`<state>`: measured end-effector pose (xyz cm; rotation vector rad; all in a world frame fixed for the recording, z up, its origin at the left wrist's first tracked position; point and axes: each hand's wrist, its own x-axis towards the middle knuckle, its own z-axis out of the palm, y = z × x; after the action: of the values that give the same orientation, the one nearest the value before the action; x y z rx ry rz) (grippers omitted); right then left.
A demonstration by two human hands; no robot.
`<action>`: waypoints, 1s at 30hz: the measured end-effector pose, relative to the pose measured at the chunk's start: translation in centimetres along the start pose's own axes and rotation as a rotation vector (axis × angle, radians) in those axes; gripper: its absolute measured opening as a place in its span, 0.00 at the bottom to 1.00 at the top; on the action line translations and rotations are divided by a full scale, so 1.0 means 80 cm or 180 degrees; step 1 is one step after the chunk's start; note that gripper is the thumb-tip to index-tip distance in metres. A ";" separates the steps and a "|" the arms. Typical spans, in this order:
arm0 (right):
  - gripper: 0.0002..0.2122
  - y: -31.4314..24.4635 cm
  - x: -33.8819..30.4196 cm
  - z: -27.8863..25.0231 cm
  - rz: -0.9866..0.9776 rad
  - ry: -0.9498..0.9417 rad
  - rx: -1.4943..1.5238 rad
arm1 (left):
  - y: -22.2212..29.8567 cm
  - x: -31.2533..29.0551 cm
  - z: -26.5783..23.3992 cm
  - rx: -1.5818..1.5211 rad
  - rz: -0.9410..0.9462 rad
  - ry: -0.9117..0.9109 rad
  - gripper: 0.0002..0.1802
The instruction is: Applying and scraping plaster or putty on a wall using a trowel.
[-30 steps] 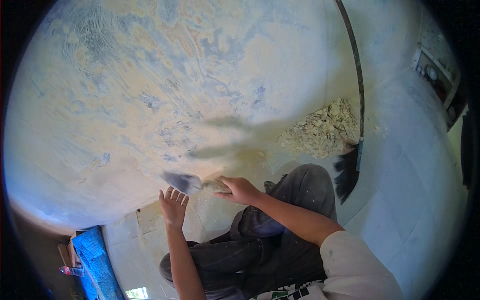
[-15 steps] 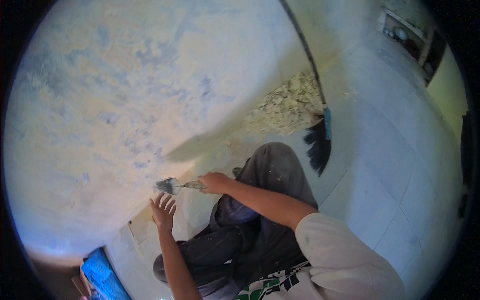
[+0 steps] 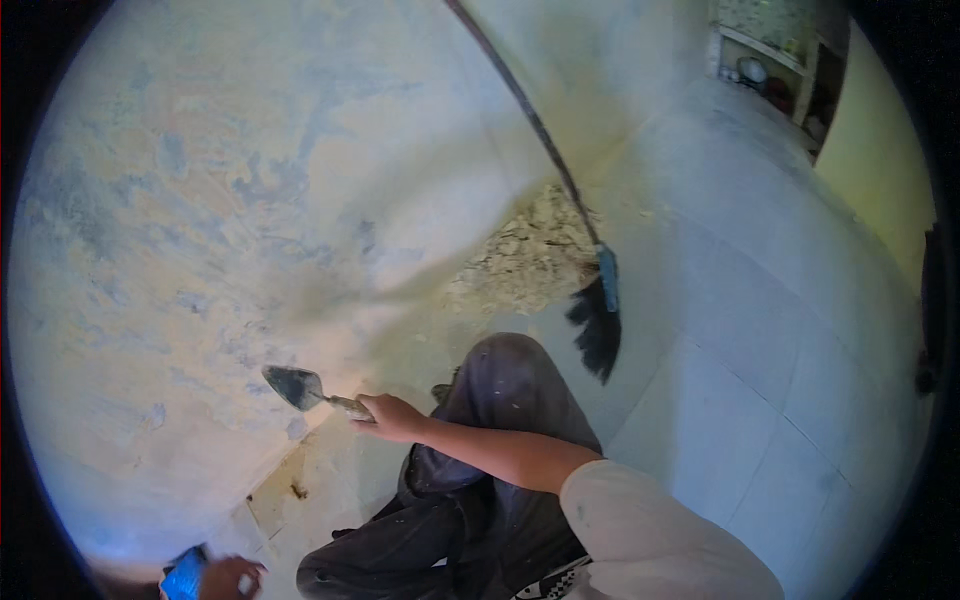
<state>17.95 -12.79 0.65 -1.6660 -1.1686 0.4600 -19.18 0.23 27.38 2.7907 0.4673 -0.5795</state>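
While the right hand (image 3: 392, 417) is wrapped around the handle (image 3: 347, 405) of a trowel (image 3: 292, 386) left of centre, the left hand (image 3: 228, 580) curls at the lower left. Whether that one holds anything, I cannot tell.

The left hand (image 3: 230, 579) has moved away from the trowel (image 3: 294, 387) to the view's lower left.

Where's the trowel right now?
In the head view, the trowel is left of centre, its handle held in the right hand and the patchy wall behind its blade.
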 end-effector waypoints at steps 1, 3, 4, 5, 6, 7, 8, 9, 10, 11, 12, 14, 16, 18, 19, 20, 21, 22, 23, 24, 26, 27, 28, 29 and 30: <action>0.17 0.000 -0.001 0.001 -0.0173 0.0008 0.0119 | 0.026 -0.028 0.020 -0.0599 -0.0443 -0.0213 0.13; 0.16 0.001 -0.006 0.001 -0.0196 -0.0204 -0.0297 | 0.085 -0.069 0.088 -0.1442 -0.0529 0.0058 0.08; 0.16 0.002 -0.007 0.001 -0.0387 -0.0257 -0.0111 | 0.116 -0.077 0.129 -0.2029 -0.0448 0.0200 0.08; 0.16 0.004 -0.009 0.000 -0.0499 -0.0361 -0.0137 | 0.149 -0.083 0.170 -0.2289 -0.0226 0.0484 0.08; 0.15 0.005 -0.008 -0.001 -0.0597 -0.0559 -0.0159 | 0.186 -0.085 0.209 -0.2626 -0.0565 0.0654 0.08; 0.15 0.006 -0.010 -0.001 -0.0660 -0.0511 -0.0094 | 0.219 -0.080 0.244 -0.2937 -0.0877 0.0838 0.08; 0.15 0.006 -0.007 0.000 -0.0600 -0.0587 -0.0025 | 0.247 -0.062 0.265 -0.3082 -0.1133 0.1113 0.08; 0.15 0.004 -0.008 0.002 -0.0624 -0.0650 0.0144 | 0.276 -0.047 0.282 -0.3201 -0.1414 0.1403 0.08; 0.16 0.003 -0.006 0.006 -0.0572 -0.0701 0.0192 | 0.305 -0.023 0.293 -0.3491 -0.1512 0.1859 0.07; 0.16 0.000 -0.005 0.011 -0.0640 -0.0757 0.0255 | 0.326 -0.001 0.292 -0.3785 -0.1627 0.2322 0.06; 0.16 -0.001 -0.005 0.016 -0.0435 -0.0775 0.0433 | 0.336 0.015 0.281 -0.3774 -0.1639 0.2395 0.05; 0.18 -0.003 -0.004 0.026 0.0030 -0.0819 0.0455 | 0.336 0.061 0.255 -0.3831 -0.1679 0.2602 0.06; 0.18 0.000 -0.005 0.033 -0.0166 -0.0702 0.0613 | 0.299 0.097 0.227 -0.3032 -0.0335 0.2690 0.10; 0.18 0.009 -0.006 0.033 -0.0017 -0.0259 0.1139 | 0.252 0.132 0.205 -0.2181 0.0710 0.2461 0.11; 0.19 0.016 -0.007 0.029 -0.0247 0.0124 0.0994 | 0.229 0.149 0.194 -0.1794 0.1095 0.2177 0.13; 0.19 0.022 -0.004 0.028 -0.0392 0.0646 0.0908 | 0.212 0.163 0.182 -0.1521 0.1370 0.2136 0.12; 0.11 0.033 -0.002 0.019 0.0464 0.0419 0.0772 | 0.194 0.179 0.169 -0.1264 0.1539 0.1861 0.11; 0.11 0.038 0.006 0.024 0.0537 0.0919 0.1087 | 0.177 0.189 0.152 -0.1066 0.1759 0.2028 0.11; 0.13 0.050 0.012 0.018 0.0623 0.1071 0.1263 | 0.161 0.205 0.136 -0.0839 0.1876 0.1901 0.11; 0.14 0.058 0.024 0.022 0.1017 0.1218 0.1692 | 0.142 0.221 0.120 -0.0746 0.1833 0.1845 0.13; 0.15 0.078 0.045 0.028 0.1594 0.1220 0.2039 | 0.099 0.257 0.097 -0.0749 0.1655 0.1740 0.15; 0.15 0.087 0.058 0.033 0.1676 0.1162 0.2266 | 0.075 0.277 0.093 -0.0884 0.1548 0.1798 0.15; 0.15 0.095 0.067 0.039 0.1674 0.1147 0.2498 | 0.051 0.291 0.093 -0.0535 0.1315 0.1830 0.15; 0.15 0.103 0.077 0.045 0.1745 0.1092 0.2495 | 0.027 0.304 0.098 -0.0257 0.1025 0.1909 0.14; 0.14 0.111 0.083 0.051 0.1747 0.1085 0.2720 | 0.011 0.313 0.112 -0.0234 0.1041 0.1854 0.14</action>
<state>22.12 -5.21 -7.37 -1.1961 -0.1675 0.8338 -0.17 3.10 8.98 2.8401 0.1182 0.3237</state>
